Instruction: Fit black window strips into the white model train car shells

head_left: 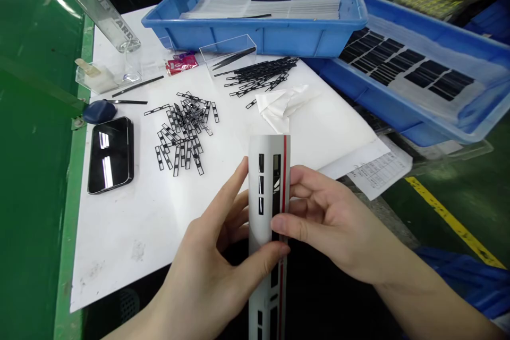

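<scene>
A white model train car body (258, 239) with a red stripe and black windows stands lengthwise before me, its far end over the table edge. My left hand (223, 255) wraps round it from the left, thumb pressed across the window side. From the right, my right hand (319, 212) grips the same shell, its thumb on the dark window band and its fingers behind the striped side. Beyond my left hand lies a loose pile of small black window-frame pieces (185, 130). Longer black strips (258, 74) are heaped farther back, near a crumpled white tissue (281, 106).
A blue bin (255, 37) with white sheets stands at the back. Another blue bin (438, 122) holding black strips is at right. Tweezers (235, 58) lie in a clear box. On the left are a phone-like black device (110, 156), a clear bottle (107, 16) and a green frame (67, 223).
</scene>
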### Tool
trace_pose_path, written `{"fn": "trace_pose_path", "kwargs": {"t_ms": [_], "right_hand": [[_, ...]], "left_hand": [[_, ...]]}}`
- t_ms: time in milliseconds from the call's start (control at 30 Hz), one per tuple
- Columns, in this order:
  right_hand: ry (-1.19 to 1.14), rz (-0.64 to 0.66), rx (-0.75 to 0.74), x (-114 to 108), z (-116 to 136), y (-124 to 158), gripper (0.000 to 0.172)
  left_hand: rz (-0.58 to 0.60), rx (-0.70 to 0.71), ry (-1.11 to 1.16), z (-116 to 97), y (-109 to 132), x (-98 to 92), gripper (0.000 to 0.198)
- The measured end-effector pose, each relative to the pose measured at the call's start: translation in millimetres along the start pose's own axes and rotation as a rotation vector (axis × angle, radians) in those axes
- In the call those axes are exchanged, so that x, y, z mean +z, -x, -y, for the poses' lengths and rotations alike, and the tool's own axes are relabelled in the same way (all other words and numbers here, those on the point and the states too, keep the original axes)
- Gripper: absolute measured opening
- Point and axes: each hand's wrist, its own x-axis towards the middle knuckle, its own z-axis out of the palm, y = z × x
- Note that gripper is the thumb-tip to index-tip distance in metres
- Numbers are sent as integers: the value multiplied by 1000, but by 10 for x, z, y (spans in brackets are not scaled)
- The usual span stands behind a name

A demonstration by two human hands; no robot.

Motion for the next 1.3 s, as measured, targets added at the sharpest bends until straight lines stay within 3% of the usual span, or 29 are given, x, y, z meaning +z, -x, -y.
{"fn": "trace_pose_path", "kwargs": {"t_ms": [300,467,633,933,1133,1300], "right_hand": [[32,-76,17,49,38,-1,25],[-4,-43,-61,-45,43,-33,21],[-27,-23,-87,-104,33,-54,27],[25,34,12,-108,77,-4,25],[69,-20,33,-30,28,-14,16],[26,46,7,-101,-35,-96,26]], "left_hand": [[-58,50,-96,67,32,106,86],[52,-34,95,46,-49,27,84],[155,-100,291,128,-114,-48,57],[128,-126,378,146,-128,-59,62],[62,-117,396,194,-100,-44,58],[119,-165,437,178,-162,-102,61]]}}
